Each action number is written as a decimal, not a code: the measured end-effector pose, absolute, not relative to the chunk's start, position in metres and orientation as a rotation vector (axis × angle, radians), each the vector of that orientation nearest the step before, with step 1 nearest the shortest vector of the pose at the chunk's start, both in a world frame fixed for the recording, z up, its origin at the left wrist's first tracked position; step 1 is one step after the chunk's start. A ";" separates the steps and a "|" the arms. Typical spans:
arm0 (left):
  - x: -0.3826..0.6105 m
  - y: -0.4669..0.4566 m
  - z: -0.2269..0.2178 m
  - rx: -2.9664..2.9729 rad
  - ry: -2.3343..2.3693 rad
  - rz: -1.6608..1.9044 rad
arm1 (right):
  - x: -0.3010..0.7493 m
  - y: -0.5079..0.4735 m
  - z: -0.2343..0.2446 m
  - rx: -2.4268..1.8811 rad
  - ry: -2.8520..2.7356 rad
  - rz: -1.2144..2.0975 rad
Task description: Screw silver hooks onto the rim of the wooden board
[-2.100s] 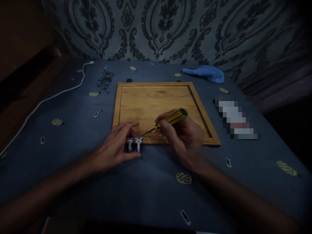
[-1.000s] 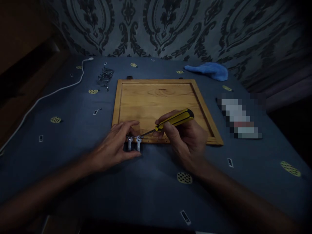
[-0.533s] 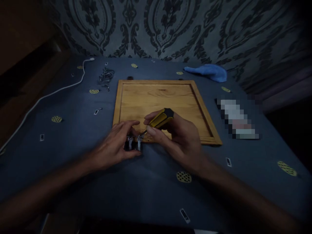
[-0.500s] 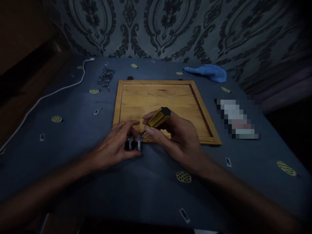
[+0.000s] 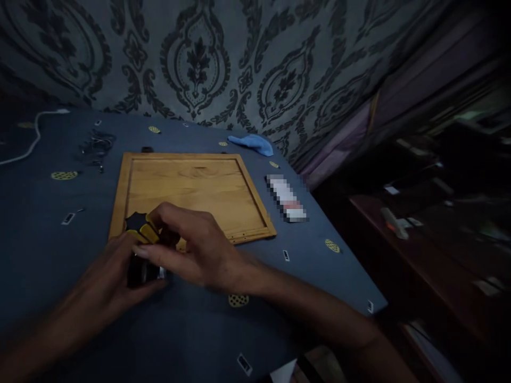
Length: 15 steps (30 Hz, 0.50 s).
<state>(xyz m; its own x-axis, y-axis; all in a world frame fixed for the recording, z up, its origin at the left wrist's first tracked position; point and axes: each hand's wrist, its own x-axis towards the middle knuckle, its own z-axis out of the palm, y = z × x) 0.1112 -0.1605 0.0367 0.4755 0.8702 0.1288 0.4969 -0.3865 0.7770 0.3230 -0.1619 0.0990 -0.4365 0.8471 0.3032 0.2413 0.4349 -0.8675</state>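
My right hand (image 5: 199, 247) grips a yellow and black screwdriver (image 5: 146, 227) by its handle, fingers wrapped round it. The handle is tilted, and its shaft and tip are hidden behind the hands. My left hand (image 5: 109, 268) curves round a dark fitting with shiny metal parts (image 5: 144, 272), thumb below it, at the near left edge of a framed wooden panel (image 5: 183, 186). The fitting is in shadow and its exact kind cannot be made out. The panel lies flat, its near left corner covered by my hands. Small dark holes show along its near edge.
A blue cloth (image 5: 253, 143) lies at the back, and a pixelated flat object (image 5: 286, 198) is right of the panel. Small metal hardware (image 5: 98, 144) is heaped at the back left near a white cable (image 5: 38, 133). The patterned blue tabletop (image 5: 199, 324) ends at the right, beside dark clutter.
The view has swung right, so the panel and hands appear further left. The screwdriver handle now stands closer to my left hand, and its shaft is no longer visible.
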 end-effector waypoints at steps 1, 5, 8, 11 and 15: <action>0.111 -0.161 0.037 2.067 1.142 0.671 | 0.324 -0.162 0.101 -0.902 -1.905 1.032; 0.114 -0.160 0.035 2.147 1.158 0.707 | 0.327 -0.160 0.106 -0.824 -1.864 1.169; 0.116 -0.159 0.034 2.168 1.137 0.750 | 0.328 -0.160 0.105 -0.802 -1.875 1.136; 0.115 -0.159 0.033 2.157 1.162 0.719 | 0.329 -0.160 0.100 -0.825 -1.868 1.121; 0.112 -0.159 0.031 2.135 1.182 0.651 | 0.330 -0.160 0.095 -0.824 -1.802 1.093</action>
<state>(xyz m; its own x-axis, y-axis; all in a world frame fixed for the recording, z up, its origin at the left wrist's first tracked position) 0.1118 -0.1589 0.0311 0.4818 0.8672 0.1254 0.5694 -0.4187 0.7075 0.3296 -0.1599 0.0945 -0.4206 0.8470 0.3251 0.1031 0.4007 -0.9104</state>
